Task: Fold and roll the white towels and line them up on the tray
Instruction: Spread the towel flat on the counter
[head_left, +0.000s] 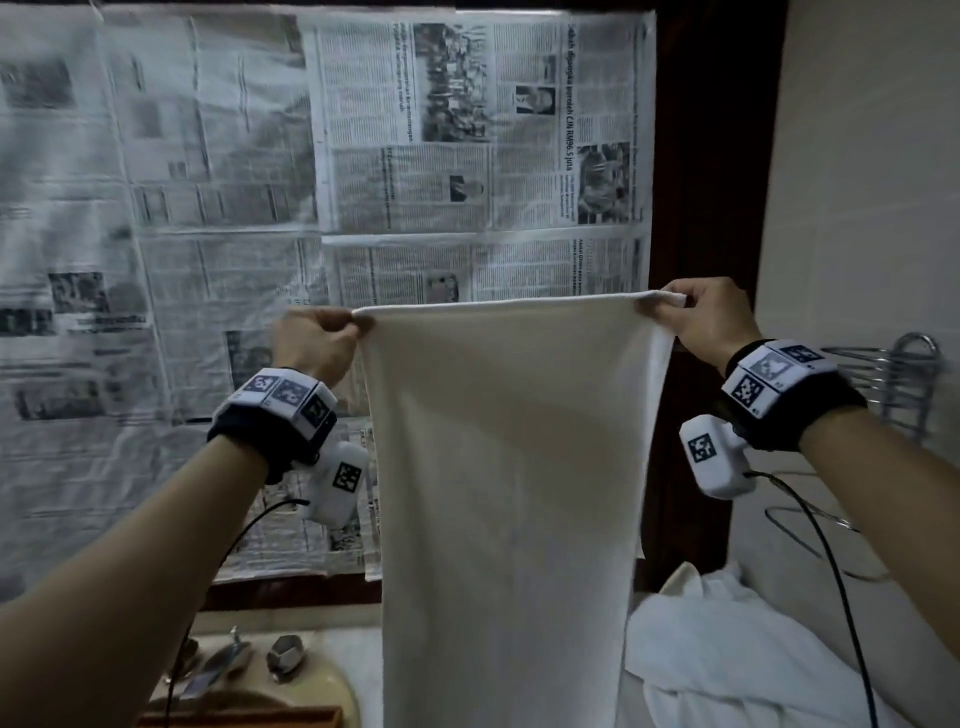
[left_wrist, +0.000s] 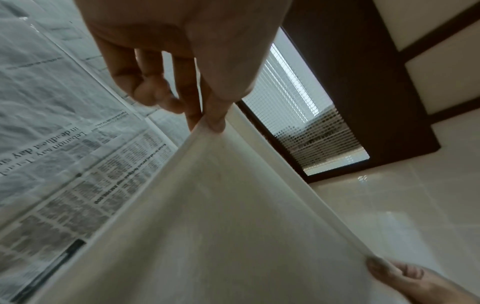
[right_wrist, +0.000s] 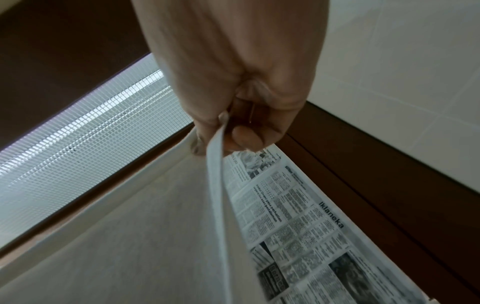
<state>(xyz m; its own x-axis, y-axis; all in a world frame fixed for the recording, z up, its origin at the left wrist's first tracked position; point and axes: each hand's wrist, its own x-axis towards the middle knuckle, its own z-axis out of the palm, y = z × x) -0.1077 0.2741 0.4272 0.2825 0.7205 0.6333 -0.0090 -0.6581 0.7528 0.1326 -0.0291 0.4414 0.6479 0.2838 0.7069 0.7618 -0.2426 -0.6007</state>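
Note:
A white towel (head_left: 509, 467) hangs full length in front of me, stretched flat between both hands at chest height. My left hand (head_left: 317, 338) pinches its top left corner between thumb and forefinger, as the left wrist view shows on the towel (left_wrist: 207, 216) under my left hand (left_wrist: 207, 121). My right hand (head_left: 696, 312) pinches the top right corner; in the right wrist view the towel's hem (right_wrist: 217, 164) runs out from between the thumb and fingers of my right hand (right_wrist: 221, 131). More white towels (head_left: 753, 649) lie crumpled at the lower right. No tray is clearly in view.
Newspaper sheets (head_left: 208, 208) cover the wall behind the towel. A dark wooden frame (head_left: 711, 156) stands to the right of them. A chrome wire rack (head_left: 904, 384) is fixed to the tiled right wall. A basin with a tap (head_left: 228, 660) sits at the lower left.

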